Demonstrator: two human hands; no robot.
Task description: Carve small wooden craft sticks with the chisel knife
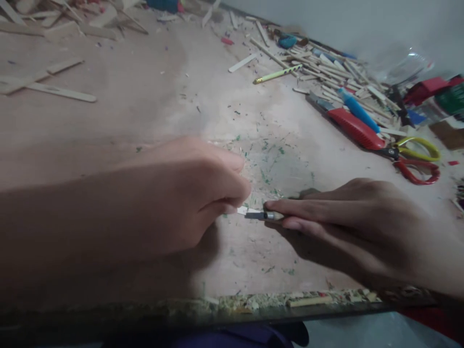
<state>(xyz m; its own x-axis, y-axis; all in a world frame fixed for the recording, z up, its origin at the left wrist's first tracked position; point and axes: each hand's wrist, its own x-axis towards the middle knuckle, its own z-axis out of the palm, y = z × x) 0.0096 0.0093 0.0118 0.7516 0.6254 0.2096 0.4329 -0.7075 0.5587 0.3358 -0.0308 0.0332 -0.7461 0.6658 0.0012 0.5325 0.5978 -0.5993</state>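
Observation:
My left hand [203, 188] is closed in a pinch, knuckles up, on a thin pale wooden stick [245, 210] whose end sticks out past the fingertips. Most of that stick is hidden by the hand. Facing it, my right hand [348, 217] is closed round a small craft knife [259, 215] with a grey blade, a silvery collar and a light handle mostly covered by the fingers. The blade points left and lies along the stick's exposed end; I cannot tell whether it cuts in. Green and pale shavings [266, 179] are scattered on the board just beyond.
On the wooden tabletop [145, 116], a pencil [277, 74] lies near a heap of wooden sticks [311, 63]. Red-handled cutter [355, 128], blue pen [358, 110] and scissors [416, 159] lie at right. More sticks [61, 92] are at left. Debris lines the front edge [253, 302].

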